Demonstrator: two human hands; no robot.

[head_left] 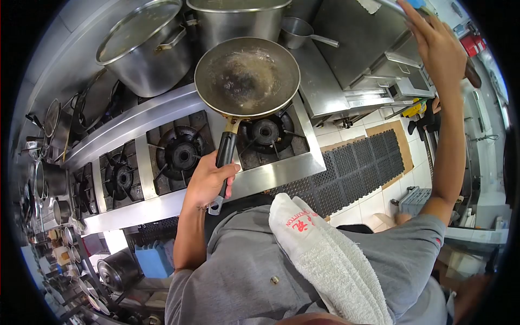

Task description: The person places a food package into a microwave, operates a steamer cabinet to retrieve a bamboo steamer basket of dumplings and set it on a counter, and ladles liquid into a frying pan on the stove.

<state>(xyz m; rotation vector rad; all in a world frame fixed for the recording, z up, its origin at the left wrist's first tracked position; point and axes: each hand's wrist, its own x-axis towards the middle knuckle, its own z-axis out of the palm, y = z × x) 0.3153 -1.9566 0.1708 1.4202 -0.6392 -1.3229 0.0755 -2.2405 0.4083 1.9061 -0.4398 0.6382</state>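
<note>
My left hand is closed round the black handle of a frying pan. The pan's worn inside faces me, with brown and whitish marks and a dark patch, and no food shows in it. It hangs over the back of the stove, partly covering the right-hand burner. High at the upper right, my right hand has its fingers bent round a long utensil. The dark brown handle end of that utensil juts out behind my wrist; its far end is cut off by the frame.
Two large steel pots stand behind the stove, with a small saucepan to their right. Steel drawers are at the right. A black rubber mat covers part of the tiled floor. A white towel hangs over my chest. Pans crowd the far left.
</note>
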